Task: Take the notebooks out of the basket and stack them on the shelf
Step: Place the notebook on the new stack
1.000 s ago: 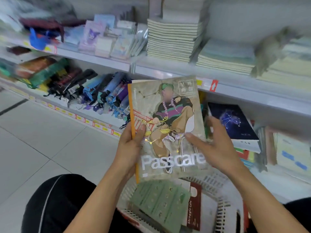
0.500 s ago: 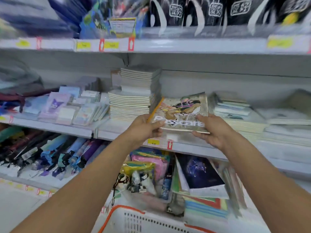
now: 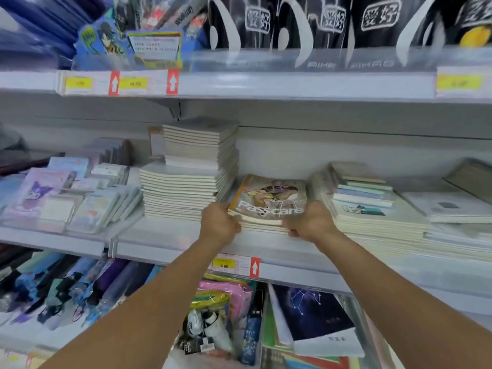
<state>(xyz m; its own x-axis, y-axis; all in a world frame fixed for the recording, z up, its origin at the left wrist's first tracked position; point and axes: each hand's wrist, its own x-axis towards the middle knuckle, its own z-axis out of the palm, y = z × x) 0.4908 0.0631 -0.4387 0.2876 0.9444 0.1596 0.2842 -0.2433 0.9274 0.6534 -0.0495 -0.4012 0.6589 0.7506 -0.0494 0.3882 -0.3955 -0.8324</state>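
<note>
Cards [image 3: 53, 198] in clear sleeves lie at the shelf's [image 3: 165, 243] left end, a tall stack [image 3: 186, 179] of pale notebooks beside them. Left hand [image 3: 218, 225] curls round the near left corner of the notebook [image 3: 269, 201], which lies on a low pile near the shelf's front edge; right hand [image 3: 308, 221] grips its near right corner. Further piles [image 3: 372, 209] sit just right.

A white shelf [image 3: 170, 242] carries a tall stack of pale notebooks [image 3: 186, 182], a short pile topped by an illustrated notebook [image 3: 269, 199], further stacks [image 3: 372, 209] beside it, and packaged stationery [image 3: 66, 198] at left.
</note>
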